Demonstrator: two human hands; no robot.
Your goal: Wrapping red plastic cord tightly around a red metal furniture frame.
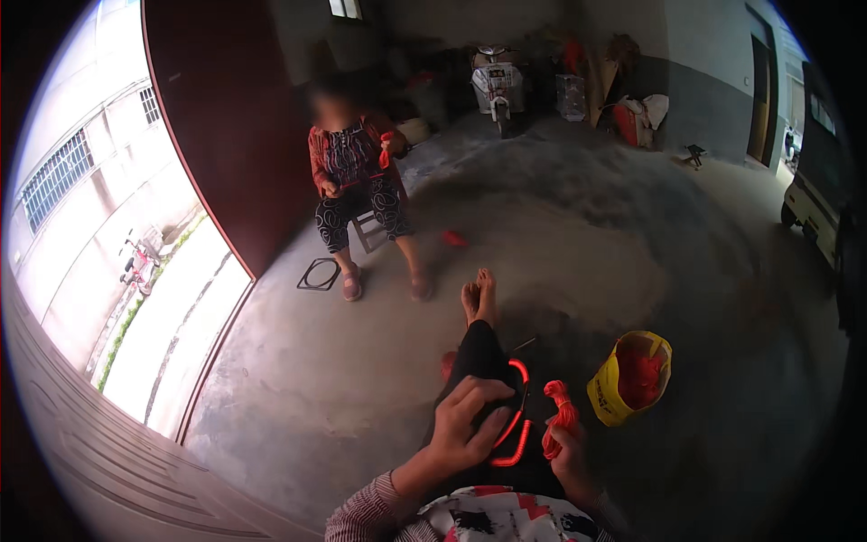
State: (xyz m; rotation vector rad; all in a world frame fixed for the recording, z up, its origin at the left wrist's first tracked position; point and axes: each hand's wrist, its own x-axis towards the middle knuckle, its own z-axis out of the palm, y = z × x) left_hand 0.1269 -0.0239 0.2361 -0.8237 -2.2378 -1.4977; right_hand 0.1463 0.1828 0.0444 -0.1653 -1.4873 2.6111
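Note:
In my lap lies a dark frame (522,444) with rounded corners, partly wrapped in coils of bright red cord. My left hand (465,423) curls over the frame's left side, its fingers bent and the thumb to the right. The hand hides part of the frame, and its exact grip is hard to make out. To the right, my right hand (571,459) is closed around a bundle of red cord (562,411), which sticks up above the fingers. A thin red line runs between the left thumb and the frame.
A yellow bag (612,397) of red material stands on the floor to my right. Ahead, a seated person (352,172) holds red cord. A black frame (319,274) and a red bundle (454,238) lie on the floor. A three-wheeler (497,86) stands far back.

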